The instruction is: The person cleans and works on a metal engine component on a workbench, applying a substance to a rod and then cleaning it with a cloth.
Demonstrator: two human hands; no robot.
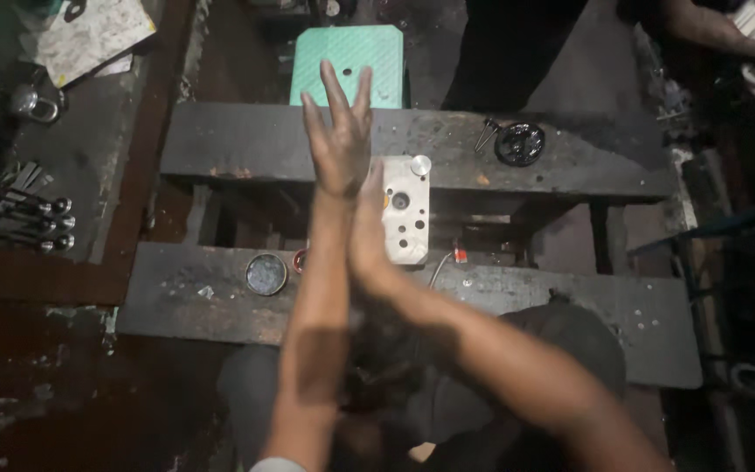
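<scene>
Left hand (339,140) up with fingers spread, right hand (367,229) flat, both gripping nothing, beside metal block (406,210) lying across two dark beams (412,140); looks heavy, hard, best held by its sides.

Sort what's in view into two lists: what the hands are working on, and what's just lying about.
In hand:
- left hand, fingers spread above the bench
- right hand, against the left wrist, beside the metal block

Lying about:
- round tin
- black disc
- spanners
- padlock
- green stool
- another person's hand
</scene>
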